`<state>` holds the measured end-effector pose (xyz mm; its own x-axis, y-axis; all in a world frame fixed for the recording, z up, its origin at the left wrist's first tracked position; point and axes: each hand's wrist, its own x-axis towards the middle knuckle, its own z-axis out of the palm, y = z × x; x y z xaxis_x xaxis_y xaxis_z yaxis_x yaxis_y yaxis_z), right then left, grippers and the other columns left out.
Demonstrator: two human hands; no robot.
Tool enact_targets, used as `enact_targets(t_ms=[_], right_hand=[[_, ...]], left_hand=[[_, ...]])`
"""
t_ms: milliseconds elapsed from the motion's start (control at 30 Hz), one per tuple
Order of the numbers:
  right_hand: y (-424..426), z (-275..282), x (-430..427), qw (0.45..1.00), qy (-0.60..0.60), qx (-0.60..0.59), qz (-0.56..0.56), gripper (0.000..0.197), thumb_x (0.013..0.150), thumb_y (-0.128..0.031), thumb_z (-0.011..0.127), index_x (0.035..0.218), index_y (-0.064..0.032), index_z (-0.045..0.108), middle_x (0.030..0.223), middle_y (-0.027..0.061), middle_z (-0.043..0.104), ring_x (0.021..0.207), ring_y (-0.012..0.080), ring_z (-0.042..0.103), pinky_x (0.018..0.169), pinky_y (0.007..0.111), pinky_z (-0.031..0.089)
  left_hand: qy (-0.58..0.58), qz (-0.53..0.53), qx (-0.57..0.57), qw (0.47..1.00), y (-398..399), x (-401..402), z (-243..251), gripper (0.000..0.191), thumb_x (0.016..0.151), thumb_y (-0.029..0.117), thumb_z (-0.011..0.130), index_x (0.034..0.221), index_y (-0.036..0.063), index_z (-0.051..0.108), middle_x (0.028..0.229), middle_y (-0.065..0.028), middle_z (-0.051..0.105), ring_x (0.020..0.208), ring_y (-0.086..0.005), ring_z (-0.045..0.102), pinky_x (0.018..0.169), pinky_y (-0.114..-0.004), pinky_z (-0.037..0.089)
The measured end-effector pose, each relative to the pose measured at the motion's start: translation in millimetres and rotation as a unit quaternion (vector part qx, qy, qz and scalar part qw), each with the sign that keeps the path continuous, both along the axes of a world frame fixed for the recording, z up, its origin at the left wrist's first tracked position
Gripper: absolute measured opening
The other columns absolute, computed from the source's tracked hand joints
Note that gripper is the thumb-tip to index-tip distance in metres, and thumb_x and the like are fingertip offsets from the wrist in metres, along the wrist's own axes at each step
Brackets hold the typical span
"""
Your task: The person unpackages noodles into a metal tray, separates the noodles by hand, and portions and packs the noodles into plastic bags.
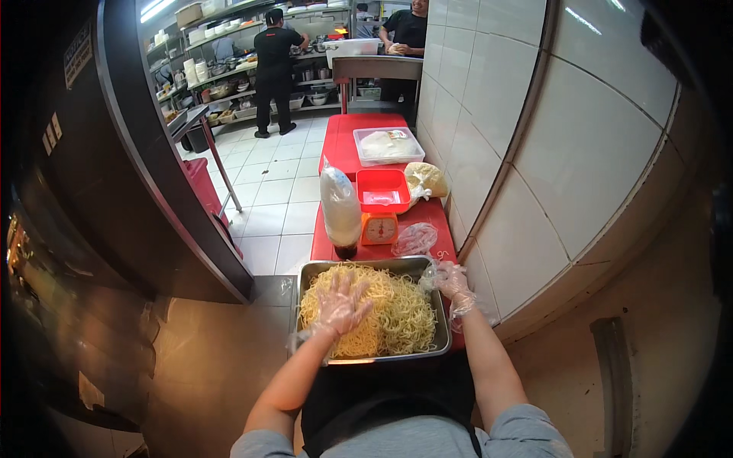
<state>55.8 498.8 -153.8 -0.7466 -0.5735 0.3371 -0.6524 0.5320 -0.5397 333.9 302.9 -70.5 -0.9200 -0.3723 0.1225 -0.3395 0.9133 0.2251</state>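
Note:
A deep metal tray holds a heap of noodles, yellow on the left and greener on the right. My left hand, in a clear plastic glove, lies palm down with spread fingers on the yellow noodles. At the tray's upper right corner is my right hand, gloved too, with its fingers curled at a clear plastic bag; the grip itself is hard to see. Beyond the tray stand an orange kitchen scale with a red pan, and a tall plastic-wrapped container.
Red tables run forward beside a tiled wall. On them are a crumpled plastic bag, a knotted bag of pale food and a plastic box. A dark panel borders the left. Two co-workers stand farther off.

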Motion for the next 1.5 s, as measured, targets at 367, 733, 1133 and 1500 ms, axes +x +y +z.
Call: enact_targets(t_ms=[367, 733, 1133, 1500], right_hand=[[-21, 154, 56, 0.978, -0.058, -0.186, 0.078, 0.023, 0.066, -0.003, 0.061, 0.088, -0.0017, 0.066, 0.081, 0.0123, 0.063, 0.075, 0.0251, 0.063, 0.069, 0.034, 0.050], [-59, 108, 29, 0.969, 0.009, -0.192, 0.152, 0.016, 0.070, -0.002, 0.065, 0.086, -0.0029, 0.065, 0.086, 0.0136, 0.063, 0.085, 0.0291, 0.061, 0.074, 0.038, 0.050], [-66, 13, -60, 0.975, -0.051, 0.210, -0.039, 0.051, 0.076, -0.044, 0.063, 0.111, -0.0064, 0.059, 0.107, 0.0178, 0.061, 0.099, 0.0359, 0.058, 0.086, 0.044, 0.048], [-10, -48, -52, 0.993, 0.104, -0.002, 0.050, 0.011, 0.078, -0.017, 0.065, 0.072, -0.0089, 0.069, 0.074, 0.0160, 0.061, 0.070, 0.0309, 0.061, 0.066, 0.040, 0.049]], left_hand=[[0.085, 0.030, -0.020, 0.996, 11, 3, -17, 0.055, 0.083, 0.050, 0.053, 0.130, 0.0217, 0.049, 0.141, -0.0101, 0.038, 0.134, -0.0361, 0.026, 0.100, -0.066, 0.022], [0.084, 0.041, -0.012, 0.996, 15, 6, -18, 0.055, 0.082, 0.050, 0.054, 0.129, 0.0231, 0.050, 0.138, -0.0077, 0.043, 0.132, -0.0333, 0.030, 0.101, -0.061, 0.022], [0.104, 0.046, -0.023, 0.993, 12, 14, -22, 0.052, 0.080, 0.044, 0.058, 0.126, 0.0200, 0.053, 0.132, -0.0120, 0.047, 0.128, -0.0356, 0.035, 0.099, -0.061, 0.023], [0.130, 0.014, -0.019, 0.991, 19, 0, -20, 0.049, 0.078, 0.038, 0.060, 0.121, 0.0151, 0.055, 0.129, -0.0151, 0.048, 0.123, -0.0392, 0.038, 0.097, -0.057, 0.026]])
